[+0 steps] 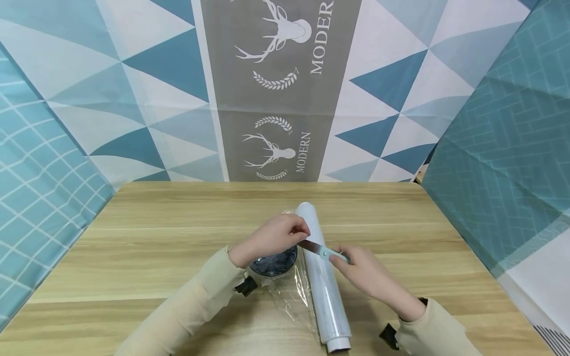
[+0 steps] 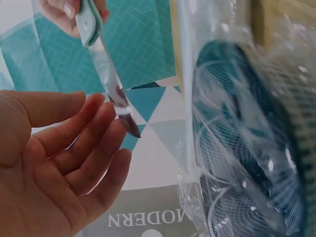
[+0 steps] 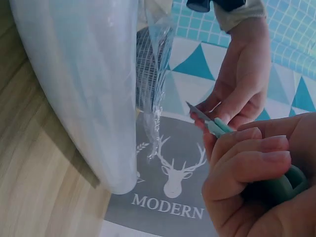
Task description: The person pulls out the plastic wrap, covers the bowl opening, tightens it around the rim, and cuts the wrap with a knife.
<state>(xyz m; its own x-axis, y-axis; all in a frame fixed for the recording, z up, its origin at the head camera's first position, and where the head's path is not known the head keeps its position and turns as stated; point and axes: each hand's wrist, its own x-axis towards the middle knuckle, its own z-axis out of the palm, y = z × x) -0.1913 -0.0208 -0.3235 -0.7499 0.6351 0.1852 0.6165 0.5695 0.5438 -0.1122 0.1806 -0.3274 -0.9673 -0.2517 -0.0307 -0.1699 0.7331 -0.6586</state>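
My right hand (image 1: 362,269) grips the pale blue-green handle of a folding knife (image 1: 324,253), its blade out and pointing left over the roll of cling film (image 1: 327,296). The left hand (image 1: 272,236) is at the blade's tip; in the left wrist view its fingers (image 2: 94,143) are loosely bent beside the blade, the thumb apart from them. Whether the fingertips touch the metal I cannot tell. Under the left forearm sits a dark blue ribbed bowl (image 1: 275,262) with clear film (image 2: 232,113) over it. More loose film lies between bowl and roll.
The roll lies lengthwise on the wooden table (image 1: 169,237), right of the bowl. Patterned cloth (image 1: 276,89) rises behind the table's far edge, with blue tiled sheets (image 1: 40,173) at the sides. A black strap (image 1: 246,286) is on the left wrist.
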